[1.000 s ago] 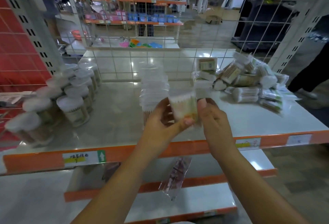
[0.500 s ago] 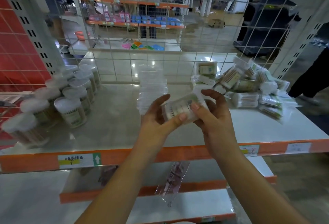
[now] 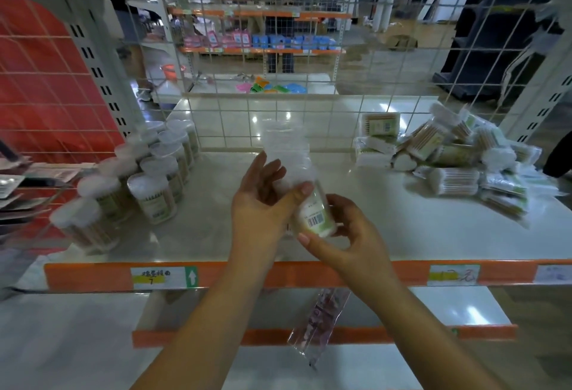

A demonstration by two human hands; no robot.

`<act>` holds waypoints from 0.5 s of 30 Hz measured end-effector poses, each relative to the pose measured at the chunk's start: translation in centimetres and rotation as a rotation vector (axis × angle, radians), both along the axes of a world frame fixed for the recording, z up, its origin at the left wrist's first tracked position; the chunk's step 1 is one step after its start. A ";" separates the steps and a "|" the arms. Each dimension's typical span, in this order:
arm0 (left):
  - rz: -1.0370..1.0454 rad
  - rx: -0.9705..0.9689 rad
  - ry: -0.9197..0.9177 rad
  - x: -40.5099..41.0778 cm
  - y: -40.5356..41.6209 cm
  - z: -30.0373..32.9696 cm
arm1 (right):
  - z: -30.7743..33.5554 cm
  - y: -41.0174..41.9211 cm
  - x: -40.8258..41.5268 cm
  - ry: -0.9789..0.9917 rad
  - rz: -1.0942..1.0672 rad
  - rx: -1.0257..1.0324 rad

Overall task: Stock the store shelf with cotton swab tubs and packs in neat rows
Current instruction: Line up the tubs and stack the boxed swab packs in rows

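Note:
A clear cotton swab tub (image 3: 315, 214) with a barcode label is held above the front middle of the white shelf (image 3: 418, 222). My right hand (image 3: 346, 235) grips it from below, thumb on its base. My left hand (image 3: 263, 200) has its thumb against the tub's side, its fingers spread and raised. Behind the hands a row of clear tubs (image 3: 286, 148) runs toward the wire back. Rows of lidded round tubs (image 3: 151, 179) stand at the left. A loose heap of swab packs (image 3: 458, 154) lies at the right.
A wire grid (image 3: 309, 123) closes the shelf's back. An orange price rail (image 3: 309, 275) runs along the front edge. A cellophane packet (image 3: 318, 327) hangs over the lower shelf. Red panels and hanging packets are at the far left. Another aisle shows beyond.
The tub has been turned in my hands, so its barcode label now faces me. My left fingers have lifted off it and spread. Both hands sit slightly lower and nearer the shelf front.

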State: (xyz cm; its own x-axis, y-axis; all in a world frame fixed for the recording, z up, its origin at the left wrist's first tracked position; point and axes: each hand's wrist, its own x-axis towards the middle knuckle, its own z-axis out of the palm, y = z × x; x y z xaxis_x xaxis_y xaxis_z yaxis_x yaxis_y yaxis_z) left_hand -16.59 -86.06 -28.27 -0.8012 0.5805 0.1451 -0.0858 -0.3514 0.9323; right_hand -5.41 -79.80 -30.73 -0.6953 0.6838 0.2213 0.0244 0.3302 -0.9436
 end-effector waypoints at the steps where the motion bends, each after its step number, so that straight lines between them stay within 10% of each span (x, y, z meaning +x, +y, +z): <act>1: -0.004 -0.015 -0.002 -0.1 -0.2 0.1 | 0.1 -0.1 -0.1 -0.001 -0.009 0.013; 15: -0.201 0.155 -0.291 -3.4 -3.3 0.0 | 0.2 -2.5 -1.9 0.197 0.039 -0.233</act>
State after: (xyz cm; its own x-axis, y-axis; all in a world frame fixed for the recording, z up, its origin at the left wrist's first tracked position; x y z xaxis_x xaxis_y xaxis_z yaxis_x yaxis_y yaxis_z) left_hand -20.04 -89.33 -28.26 -0.6942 0.7192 0.0271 -0.4205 -0.4358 0.7958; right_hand -7.29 -82.29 -30.54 -0.6816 0.7053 0.1949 -0.1752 0.1013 -0.9793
